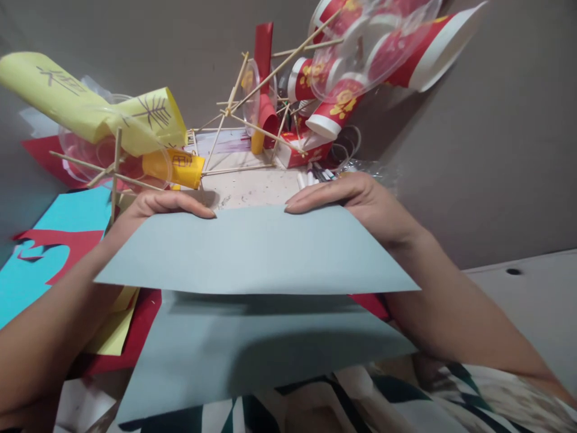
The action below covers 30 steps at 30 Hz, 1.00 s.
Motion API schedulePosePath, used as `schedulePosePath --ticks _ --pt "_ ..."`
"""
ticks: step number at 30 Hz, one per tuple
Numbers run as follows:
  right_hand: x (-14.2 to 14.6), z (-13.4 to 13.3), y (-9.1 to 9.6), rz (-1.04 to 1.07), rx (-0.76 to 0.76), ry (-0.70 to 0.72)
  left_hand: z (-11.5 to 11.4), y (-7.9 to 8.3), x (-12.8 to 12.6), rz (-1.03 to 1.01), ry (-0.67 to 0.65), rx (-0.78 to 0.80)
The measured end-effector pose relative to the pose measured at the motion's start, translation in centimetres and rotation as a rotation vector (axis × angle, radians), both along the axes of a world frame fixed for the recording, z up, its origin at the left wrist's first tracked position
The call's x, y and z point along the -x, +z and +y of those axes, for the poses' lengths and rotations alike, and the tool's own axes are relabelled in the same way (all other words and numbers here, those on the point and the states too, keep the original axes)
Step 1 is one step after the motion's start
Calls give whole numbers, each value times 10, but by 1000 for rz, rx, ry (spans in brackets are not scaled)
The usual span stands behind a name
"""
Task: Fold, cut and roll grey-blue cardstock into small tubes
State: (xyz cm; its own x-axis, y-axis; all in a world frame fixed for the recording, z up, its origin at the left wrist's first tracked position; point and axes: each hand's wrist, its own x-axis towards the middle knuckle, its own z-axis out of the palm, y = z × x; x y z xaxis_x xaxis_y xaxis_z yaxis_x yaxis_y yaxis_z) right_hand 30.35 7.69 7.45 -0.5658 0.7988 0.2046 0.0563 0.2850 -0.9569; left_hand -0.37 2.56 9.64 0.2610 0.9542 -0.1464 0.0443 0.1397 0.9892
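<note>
A light blue-grey sheet of paper (256, 252) is folded over, its upper flap raised above the lower part (216, 355). My left hand (166, 204) grips the far folded edge on the left, thumb along the top and the other fingers hidden beneath. On the right of the same edge, my right hand (342, 195) holds the paper in the same way. The near edges of the two layers stand apart, with a shadow between them. The lower layer reaches down to patterned cloth (270, 409) at the bottom of the view.
Beyond the hands stand a wooden stick frame (228, 112), red paper cups (340, 105) and yellow paper rolls (58, 93) with drawn marks. Several markers (315, 174) lie behind my right hand. Turquoise paper (27, 288) with red cut paper (85, 240) lies left.
</note>
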Motion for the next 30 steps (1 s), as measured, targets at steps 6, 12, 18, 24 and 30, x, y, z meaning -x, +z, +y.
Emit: schedulePosePath --ticks 6,12,18,24,30 --pt "-14 0 5 91 55 92 -5 -1 -1 123 41 -238" --pt "-16 17 -5 141 92 -93 -2 -2 -3 303 -60 -404" --pt "1 15 -15 -273 -38 97 -1 -23 -20 435 -108 -388" --pt "12 12 -19 -424 65 290 7 -35 -20 399 -184 -340" --pt "2 22 -19 -533 -11 242 18 -22 1 272 -171 -395"
